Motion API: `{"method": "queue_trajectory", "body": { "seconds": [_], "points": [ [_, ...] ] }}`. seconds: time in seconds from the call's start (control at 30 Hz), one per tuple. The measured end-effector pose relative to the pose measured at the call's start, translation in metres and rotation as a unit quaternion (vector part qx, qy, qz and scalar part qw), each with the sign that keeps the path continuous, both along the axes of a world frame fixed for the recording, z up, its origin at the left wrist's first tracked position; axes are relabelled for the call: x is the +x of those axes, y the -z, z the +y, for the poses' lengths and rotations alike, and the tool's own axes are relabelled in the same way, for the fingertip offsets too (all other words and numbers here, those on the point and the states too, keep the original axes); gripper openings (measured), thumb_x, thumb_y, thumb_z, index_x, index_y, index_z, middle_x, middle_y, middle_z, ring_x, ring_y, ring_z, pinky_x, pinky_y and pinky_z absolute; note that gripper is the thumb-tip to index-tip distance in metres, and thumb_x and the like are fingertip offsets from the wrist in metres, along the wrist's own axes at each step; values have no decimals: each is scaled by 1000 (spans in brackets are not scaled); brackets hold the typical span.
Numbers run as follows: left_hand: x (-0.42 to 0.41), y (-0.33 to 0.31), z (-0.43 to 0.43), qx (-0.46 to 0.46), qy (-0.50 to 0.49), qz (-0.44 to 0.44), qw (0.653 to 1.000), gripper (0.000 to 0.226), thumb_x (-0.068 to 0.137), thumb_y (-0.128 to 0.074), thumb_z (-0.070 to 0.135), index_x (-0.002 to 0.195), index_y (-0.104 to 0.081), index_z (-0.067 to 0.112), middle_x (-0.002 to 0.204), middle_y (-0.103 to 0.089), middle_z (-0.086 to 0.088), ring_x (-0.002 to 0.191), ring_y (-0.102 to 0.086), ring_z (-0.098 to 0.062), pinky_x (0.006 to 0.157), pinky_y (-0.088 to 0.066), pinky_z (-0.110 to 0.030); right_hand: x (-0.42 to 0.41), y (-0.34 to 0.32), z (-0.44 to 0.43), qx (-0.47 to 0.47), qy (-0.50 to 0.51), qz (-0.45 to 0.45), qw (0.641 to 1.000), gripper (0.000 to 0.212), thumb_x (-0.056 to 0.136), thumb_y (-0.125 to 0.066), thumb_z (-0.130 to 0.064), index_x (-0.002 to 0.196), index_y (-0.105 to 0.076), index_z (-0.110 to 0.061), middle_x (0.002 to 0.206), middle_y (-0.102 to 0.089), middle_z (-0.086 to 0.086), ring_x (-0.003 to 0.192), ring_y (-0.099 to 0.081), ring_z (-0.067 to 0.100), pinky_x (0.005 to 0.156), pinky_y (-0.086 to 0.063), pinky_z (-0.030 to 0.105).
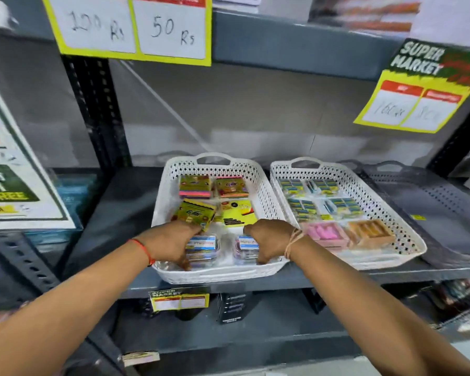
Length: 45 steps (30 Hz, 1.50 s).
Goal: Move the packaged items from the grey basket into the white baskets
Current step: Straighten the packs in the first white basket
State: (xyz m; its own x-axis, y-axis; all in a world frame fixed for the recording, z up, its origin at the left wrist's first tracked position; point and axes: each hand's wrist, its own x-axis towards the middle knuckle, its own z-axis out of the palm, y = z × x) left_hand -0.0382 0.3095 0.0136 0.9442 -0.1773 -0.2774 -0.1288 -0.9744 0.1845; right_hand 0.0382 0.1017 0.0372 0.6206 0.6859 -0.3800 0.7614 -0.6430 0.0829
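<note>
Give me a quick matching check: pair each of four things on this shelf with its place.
Things:
1. pink pack
2. orange pack
3. grey basket
4. clear box with blue label

Places:
A. front right of the right white basket
B. far right of the shelf
C. under the left hand
D. front left of the right white basket

Pairs: 1-D, 2-A, 3-B, 4-C

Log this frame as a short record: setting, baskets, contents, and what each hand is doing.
setting: grey store shelf
left white basket: notepad packs, two clear packs at front
right white basket: small packs, pink and orange boxes
grey basket: far right, looks empty
left hand: on left clear pack
right hand: on right clear pack
</note>
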Motion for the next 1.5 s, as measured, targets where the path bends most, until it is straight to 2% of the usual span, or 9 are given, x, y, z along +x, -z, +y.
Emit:
{"method": "queue_trajectory", "body": {
  "seconds": [0.23, 0.33, 0.47, 0.6, 0.73, 0.87, 0.97, 1.13, 1.5],
  "points": [
    [-2, 0, -1, 1, -3, 8, 1000, 66, 67, -79, 28, 122, -46, 11, 123, -55, -7, 107, -52, -21, 88, -40, -25, -5, -7, 3, -9, 5, 11, 1000, 57, 75, -72, -24, 123, -47, -6, 125, -57, 16, 112, -55, 30, 71, -41, 27],
    [-6, -20, 5, -79, -29, 5, 996, 82, 56, -81, 49, 122, -45, 14, 124, -54, -3, 109, -51, -18, 91, -42, -25, 0, -27, 0, 92, 74, 139, 983, 87, 78, -71, -35, 146, -20, -12, 153, -30, 9, 138, -33, 24, 110, -33, 31],
    [0, -60, 3, -369, -197, -94, 903, 84, 54, -39, 89, 112, -51, 30, 116, -59, 4, 103, -55, -13, 85, -40, -14, 2, -59, 27, 406, 209, 370, 809, 56, 95, -34, -45, 142, -28, -15, 141, -45, 17, 132, -40, 24, 115, -27, 37],
    [28, -55, -10, -484, -388, -46, 783, 63, 94, -11, 53, 111, -54, 10, 123, -52, -7, 91, -63, -13, 77, -42, -18, 3, -42, 68, 429, 396, 523, 622, 73, 87, -20, -68, 139, -31, -19, 93, -59, 11, 93, -68, 31, 80, -50, 35],
    [45, -42, -8, -442, -484, -21, 755, 81, 89, -5, 64, 120, -53, 8, 105, -61, -17, 99, -58, -28, 87, -43, -31, 6, -20, 85, 433, 486, 513, 560, 74, 83, -29, -71, 138, -30, -22, 143, -43, 12, 118, -56, 32, 71, -51, 39],
    [45, -39, -2, -506, -493, 34, 707, 88, 82, -3, 72, 116, -53, 8, 79, -62, -16, 83, -61, -28, 82, -50, -37, 11, -19, 87, 450, 494, 512, 540, 75, 86, -26, -69, 143, -25, -20, 146, -40, 20, 127, -48, 35, 101, -41, 42],
    [46, -36, -3, -541, -487, 41, 684, 78, 88, -4, 65, 121, -49, 11, 78, -67, -18, 84, -58, -31, 61, -44, -35, 16, -18, 81, 467, 493, 504, 534, 72, 87, -29, -66, 141, -30, -17, 138, -48, 22, 113, -54, 32, 101, -40, 37],
    [44, -31, 1, -622, -485, 75, 609, 94, 82, 2, 73, 111, -57, 5, 113, -62, -19, 94, -59, -32, 73, -44, -39, 12, -22, 84, 462, 491, 482, 560, 74, 87, -27, -67, 142, -29, -18, 115, -57, 23, 95, -61, 31, 73, -46, 31],
    [39, -36, -1, -628, -477, 99, 606, 92, 83, -1, 72, 104, -56, 1, 127, -53, -22, 120, -47, -37, 85, -39, -43, 5, -29, 80, 449, 482, 500, 562, 77, 90, -21, -64, 143, -27, -9, 141, -45, 23, 137, -36, 33, 115, -26, 36]
  ]
}}
